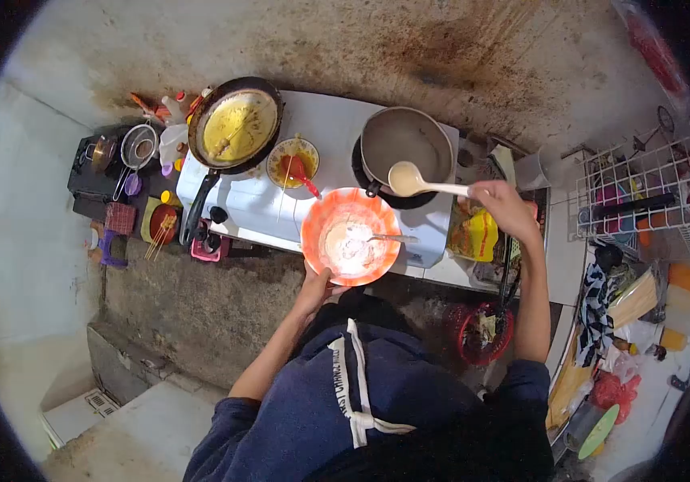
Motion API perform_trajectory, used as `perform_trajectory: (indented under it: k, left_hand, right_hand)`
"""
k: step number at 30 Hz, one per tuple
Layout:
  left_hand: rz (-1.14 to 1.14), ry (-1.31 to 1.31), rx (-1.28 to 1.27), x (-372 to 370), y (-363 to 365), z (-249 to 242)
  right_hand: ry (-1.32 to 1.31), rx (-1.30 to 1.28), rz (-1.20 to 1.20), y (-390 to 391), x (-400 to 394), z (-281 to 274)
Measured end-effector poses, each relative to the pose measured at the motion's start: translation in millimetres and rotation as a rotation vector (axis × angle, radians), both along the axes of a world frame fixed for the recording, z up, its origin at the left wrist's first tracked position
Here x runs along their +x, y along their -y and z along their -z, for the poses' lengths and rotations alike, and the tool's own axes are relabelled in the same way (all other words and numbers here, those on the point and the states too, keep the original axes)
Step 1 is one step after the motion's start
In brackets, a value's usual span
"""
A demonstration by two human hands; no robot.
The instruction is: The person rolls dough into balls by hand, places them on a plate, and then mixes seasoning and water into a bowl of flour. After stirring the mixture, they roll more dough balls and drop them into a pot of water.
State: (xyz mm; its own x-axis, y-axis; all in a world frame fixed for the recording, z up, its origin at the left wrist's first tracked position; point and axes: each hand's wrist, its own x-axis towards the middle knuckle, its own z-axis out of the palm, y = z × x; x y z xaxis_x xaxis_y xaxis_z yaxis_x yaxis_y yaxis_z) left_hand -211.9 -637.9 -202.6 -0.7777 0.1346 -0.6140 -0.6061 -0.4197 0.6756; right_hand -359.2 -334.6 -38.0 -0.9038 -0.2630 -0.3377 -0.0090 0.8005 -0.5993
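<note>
My left hand (314, 291) grips the near rim of an orange and white bowl (387, 221), held in front of the stove. White powder (351, 245) lies in the bowl, and a metal spoon (393, 238) rests in it with its handle toward the right. In my right hand (506, 209) is the handle of a cream-coloured ladle (406, 178). The ladle's head is over the near edge of a grey pot (409, 132), to the right of and beyond the bowl. What the ladle contains, if anything, I cannot make out.
On the white stove (321, 108) stand a black frying pan (269, 92) with yellow food and a small patterned bowl (274, 170) with a red spoon. A yellow packet (483, 237) lies right of the stove. A red basket (465, 353) is below; a white wire rack (642, 181) stands at right.
</note>
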Motion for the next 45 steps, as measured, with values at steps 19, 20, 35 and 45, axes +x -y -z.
perform_trajectory:
  k: [19, 20, 35, 45]
  left_hand:
    - [0.009, 0.001, 0.033, 2, 5, -1]
    - [0.015, 0.017, 0.021, 2, 5, -3]
    - [-0.019, -0.037, -0.068, 25, 20, 4]
    - [-0.025, -0.011, -0.054, 34, 25, 4]
  right_hand:
    - [-0.311, -0.055, 0.084, 59, 113, 50]
    - [-0.263, -0.152, 0.199, 57, 104, 37]
    - [-0.619, 0.385, 0.194, 29, -7, 49]
    - [-0.685, 0.454, 0.088, 28, -7, 101]
